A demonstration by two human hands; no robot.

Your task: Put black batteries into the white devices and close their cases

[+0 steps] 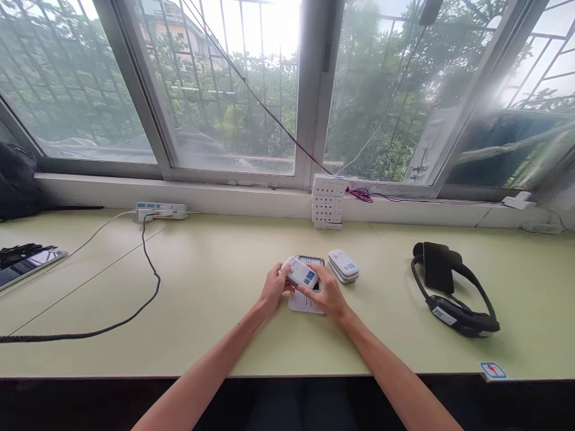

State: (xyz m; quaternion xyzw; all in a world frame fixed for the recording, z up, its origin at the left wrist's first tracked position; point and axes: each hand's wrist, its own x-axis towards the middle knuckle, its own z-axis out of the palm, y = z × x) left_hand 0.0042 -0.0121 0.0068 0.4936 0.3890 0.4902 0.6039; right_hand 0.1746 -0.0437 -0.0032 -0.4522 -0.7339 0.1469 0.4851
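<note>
Left hand (272, 291) clamped on left end of labelled white device (299, 272), right hand (330, 293) clamped on right end; best pinch edges lightly, hold steady with 2 hands. Device sits between hands, over white case (306, 304); device stack (344, 265) near right hand, far side.

A black phone (439, 267) sits by a black headset (458, 316) on the green table (202, 287). Over by the window (224, 90), a black cord (151, 299) is plugged into a white power strip (160, 211). A tablet (31, 269) lies near the table's left edge.
</note>
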